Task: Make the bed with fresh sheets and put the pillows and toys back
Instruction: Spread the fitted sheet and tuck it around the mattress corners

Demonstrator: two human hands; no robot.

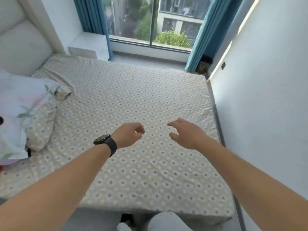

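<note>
both arms reach forward over the bed. the left hand point(129, 135), a dark watch point(104, 142) on its wrist, has fingers loosely curled and holds nothing; the right hand point(186, 133) is spread, fingers relaxed, also holding nothing. the patterned sheet point(133, 100) lies flat across the mattress, its right edge close beside the wall point(266, 97). a floral pillow point(20, 110) lies at the left edge, by the headboard point(20, 47).
</note>
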